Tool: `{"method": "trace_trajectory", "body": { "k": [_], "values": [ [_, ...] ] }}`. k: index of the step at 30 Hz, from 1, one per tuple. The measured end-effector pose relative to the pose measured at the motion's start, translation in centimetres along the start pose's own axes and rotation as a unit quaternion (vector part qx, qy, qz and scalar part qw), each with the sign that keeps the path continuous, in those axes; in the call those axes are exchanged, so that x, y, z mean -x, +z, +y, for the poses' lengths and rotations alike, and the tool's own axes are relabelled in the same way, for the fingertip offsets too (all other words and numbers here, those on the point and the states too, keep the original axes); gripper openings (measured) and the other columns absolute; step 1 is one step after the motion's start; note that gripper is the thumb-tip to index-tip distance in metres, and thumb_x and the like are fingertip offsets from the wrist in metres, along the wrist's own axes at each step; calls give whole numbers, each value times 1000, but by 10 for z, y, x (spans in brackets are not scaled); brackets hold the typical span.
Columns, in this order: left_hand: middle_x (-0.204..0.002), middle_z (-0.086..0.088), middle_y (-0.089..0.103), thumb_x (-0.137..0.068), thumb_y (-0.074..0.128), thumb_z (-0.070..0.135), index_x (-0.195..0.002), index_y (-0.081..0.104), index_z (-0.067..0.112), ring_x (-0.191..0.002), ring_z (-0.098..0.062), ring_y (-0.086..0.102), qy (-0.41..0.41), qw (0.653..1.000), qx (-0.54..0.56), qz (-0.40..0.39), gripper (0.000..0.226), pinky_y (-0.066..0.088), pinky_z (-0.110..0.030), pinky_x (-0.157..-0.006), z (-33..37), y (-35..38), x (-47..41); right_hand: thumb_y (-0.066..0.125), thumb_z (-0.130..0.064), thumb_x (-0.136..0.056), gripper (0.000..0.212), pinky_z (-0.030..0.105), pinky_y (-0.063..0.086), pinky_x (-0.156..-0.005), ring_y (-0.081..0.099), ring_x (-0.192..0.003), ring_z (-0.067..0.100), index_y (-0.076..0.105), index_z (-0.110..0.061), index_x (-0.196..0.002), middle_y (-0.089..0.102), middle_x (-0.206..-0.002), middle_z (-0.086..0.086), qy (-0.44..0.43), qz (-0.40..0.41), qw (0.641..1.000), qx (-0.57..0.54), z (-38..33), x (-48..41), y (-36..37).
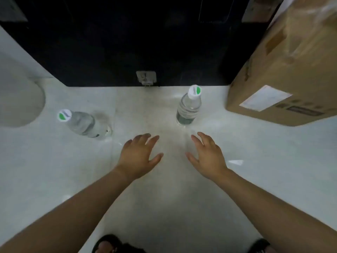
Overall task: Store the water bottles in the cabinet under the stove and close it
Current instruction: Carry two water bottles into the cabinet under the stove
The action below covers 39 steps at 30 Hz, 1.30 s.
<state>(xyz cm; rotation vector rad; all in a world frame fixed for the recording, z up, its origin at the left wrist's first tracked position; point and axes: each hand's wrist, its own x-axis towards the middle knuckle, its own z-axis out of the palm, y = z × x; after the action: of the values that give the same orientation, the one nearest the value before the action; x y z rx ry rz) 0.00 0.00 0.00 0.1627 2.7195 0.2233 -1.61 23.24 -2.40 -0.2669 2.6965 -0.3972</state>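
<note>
Two clear water bottles with white-and-green caps stand upright on the pale floor. One bottle (83, 124) is at the left, the other bottle (188, 106) is right of centre, near the black cabinet (127, 48). The cabinet front is dark, with a small metal latch (146, 78) at its lower edge. My left hand (139, 155) hovers over the floor, fingers spread, holding nothing. Beside it my right hand (207, 156) is also spread and empty, just below the right bottle and not touching it.
A large cardboard box (284, 70) with a white label stands at the right, close to the right bottle. A pale rounded object (18, 95) sits at the far left. My feet in dark sandals (109, 243) show at the bottom edge.
</note>
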Motion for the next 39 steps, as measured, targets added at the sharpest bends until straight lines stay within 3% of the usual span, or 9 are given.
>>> {"method": "trace_trajectory", "body": {
  "k": [4, 7, 12, 16, 24, 28, 30, 34, 39],
  "values": [
    [-134, -11, 52, -77, 30, 63, -130, 50, 22, -121, -32, 51, 33, 999, -23, 12, 70, 45, -46, -92, -26, 61, -30, 38, -52, -82, 62, 54, 44, -93, 48, -123, 37, 50, -12, -128, 49, -137, 18, -18, 37, 999, 24, 22, -24, 58],
    [-140, -12, 46, -76, 32, 62, -133, 47, 23, -127, -33, 44, 51, 998, -36, 26, 71, 44, -48, -94, -36, 80, -39, 38, -50, -81, 61, 55, 41, -94, 49, -123, 37, 52, -12, -127, 50, -135, 18, -38, 64, 997, 32, 30, -26, 74],
    [-148, -12, 35, -83, 47, 56, -137, 40, 25, -135, -34, 33, 17, 999, -7, 47, 63, 36, -54, -101, -30, 85, -51, 45, -49, -88, 65, 38, 36, -103, 37, -133, 27, 31, -17, -143, 37, -147, 12, -10, 168, 982, -87, 23, -39, 44],
    [-146, -16, 39, -85, 33, 57, -140, 39, 23, -132, -37, 38, 20, 997, -29, 69, 65, 36, -61, -96, -34, 100, -54, 55, -38, -90, 72, 20, 20, -108, 20, -141, 13, 14, -21, -147, 22, -154, 3, 14, 244, 947, -210, 8, -62, 19],
    [-147, -15, 38, -85, 34, 57, -141, 38, 24, -133, -36, 38, 21, 996, -23, 83, 65, 34, -61, -97, -35, 105, -55, 70, -29, -81, 92, 22, 27, -112, 26, -139, 12, 7, -15, -147, 23, -153, 4, 22, 250, 891, -378, -16, -89, 22],
    [-144, -15, 43, -84, 35, 57, -138, 43, 24, -130, -36, 43, 27, 996, -21, 87, 64, 37, -61, -94, -36, 105, -55, 71, -25, -79, 92, 39, 31, -113, 31, -138, 15, 9, -14, -147, 28, -151, 7, 7, 264, 871, -415, -14, -107, 19],
    [-144, -15, 42, -85, 35, 57, -138, 42, 24, -130, -36, 43, 29, 996, -22, 85, 64, 37, -61, -94, -38, 104, -55, 71, -23, -79, 90, 35, 32, -112, 31, -136, 11, 12, -13, -147, 29, -149, 3, -2, 261, 873, -412, -15, -111, 15],
    [-147, -14, 38, -86, 32, 58, -141, 38, 26, -133, -34, 39, 34, 996, -21, 79, 64, 35, -59, -98, -41, 103, -54, 69, -23, -82, 91, 1, 28, -96, 32, -115, -8, 7, -18, -148, 32, -125, -9, -32, 226, 912, -340, -20, -99, 7],
    [-147, -14, 39, -87, 33, 56, -140, 39, 29, -132, -34, 41, 37, 995, -24, 85, 60, 36, -57, -98, -55, 104, -42, 69, -29, -80, 97, 24, 38, -88, 42, -105, 10, -2, -35, -145, 36, -117, 1, -64, 139, 954, -256, -20, -62, 16]
  ]
}}
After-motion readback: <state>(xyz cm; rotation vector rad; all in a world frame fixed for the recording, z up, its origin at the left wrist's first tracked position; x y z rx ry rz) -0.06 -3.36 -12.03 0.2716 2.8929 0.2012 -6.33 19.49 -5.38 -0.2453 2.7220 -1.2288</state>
